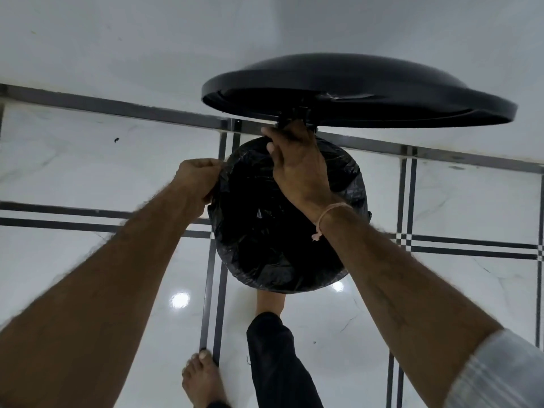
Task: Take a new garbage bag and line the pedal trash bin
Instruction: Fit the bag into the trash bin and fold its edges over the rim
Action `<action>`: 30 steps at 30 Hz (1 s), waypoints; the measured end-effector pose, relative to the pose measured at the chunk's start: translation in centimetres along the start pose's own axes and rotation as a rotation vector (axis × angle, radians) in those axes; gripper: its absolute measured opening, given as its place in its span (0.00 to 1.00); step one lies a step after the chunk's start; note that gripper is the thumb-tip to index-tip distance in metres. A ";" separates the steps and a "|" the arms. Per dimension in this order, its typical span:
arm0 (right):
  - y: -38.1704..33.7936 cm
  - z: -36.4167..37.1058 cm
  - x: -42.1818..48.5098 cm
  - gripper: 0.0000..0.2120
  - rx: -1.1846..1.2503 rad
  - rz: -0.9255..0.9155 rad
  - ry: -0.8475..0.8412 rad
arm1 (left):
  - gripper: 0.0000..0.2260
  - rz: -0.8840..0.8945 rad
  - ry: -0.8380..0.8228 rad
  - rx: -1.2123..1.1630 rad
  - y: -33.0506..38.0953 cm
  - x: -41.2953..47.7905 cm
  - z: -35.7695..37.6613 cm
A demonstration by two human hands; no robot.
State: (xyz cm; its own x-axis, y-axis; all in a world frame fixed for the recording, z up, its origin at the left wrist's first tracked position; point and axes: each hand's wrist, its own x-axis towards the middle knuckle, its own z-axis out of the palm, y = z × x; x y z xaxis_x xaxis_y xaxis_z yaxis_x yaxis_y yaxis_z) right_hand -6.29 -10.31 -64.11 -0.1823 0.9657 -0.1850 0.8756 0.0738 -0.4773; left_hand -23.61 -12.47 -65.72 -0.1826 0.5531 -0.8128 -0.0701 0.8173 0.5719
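Both my forearms fill the near part of the view, reaching forward and down toward the pedal trash bin, which stands on the pale tiled floor against the white wall. Seen from above, the bin's round mouth is covered all the way round by the black garbage bag, whose crinkled plastic is folded over the rim and sags dark into the middle. Beyond the bin, on its far side, the black lid stands raised, tilted up from its hinge so I see its underside edge.

My right hand lies across the far part of the bin's mouth, back of the hand up, fingers curled closed and pinching the bag's edge right at the far rim, just under the lid's hinge. A pale thread bracelet sits on that wrist, over the bin's right half. My left hand is at the bin's left rim, closed in a fist-like pinch on a fold of the bag there, with the plastic bunched against the fingers. So the bag's edge runs between my two hands, one at the far rim and one at the left.

On the near side of the bin, my right foot in a dark trouser leg reaches under the bin's near edge; I cannot see the pedal itself. My bare left foot rests flat on the floor, nearer to me and left of the bin.
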 end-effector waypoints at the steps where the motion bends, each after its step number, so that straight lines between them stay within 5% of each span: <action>1: 0.1 -0.3 -0.6 0.19 0.076 0.015 0.006 | 0.04 0.043 0.018 -0.038 0.1 -0.2 0.1; 4: 1.9 -1.0 -3.4 0.19 0.150 0.093 0.175 | 0.13 0.188 -0.001 -0.114 0.7 -1.2 0.5; 8: 4.2 -1.5 -5.5 0.19 -0.049 0.286 0.267 | 0.12 0.306 0.063 -0.042 1.1 -1.5 1.9; 14: 5.4 -1.9 -4.2 0.17 0.082 0.363 0.381 | 0.12 0.322 0.027 0.089 1.1 -0.6 1.7; 20: 7.2 -3.1 -1.2 0.12 0.644 0.586 0.201 | 0.13 0.591 0.208 0.443 1.6 0.2 3.0; 25: 8.2 -3.5 -0.2 0.16 0.789 0.567 0.061 | 0.25 0.547 0.075 0.301 1.4 1.7 3.3; 30: 9.2 -3.7 0.1 0.18 0.829 0.499 0.049 | 0.21 0.496 0.013 0.237 1.8 1.7 2.7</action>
State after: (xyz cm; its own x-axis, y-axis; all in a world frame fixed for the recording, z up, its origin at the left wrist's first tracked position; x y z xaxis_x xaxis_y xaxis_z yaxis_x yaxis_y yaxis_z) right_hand 3.43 -8.65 -65.32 0.1599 0.8491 -0.5034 0.2499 -0.5282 -0.8115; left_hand -21.39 -9.66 -66.38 -0.1498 0.8805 -0.4498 0.2502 0.4739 0.8443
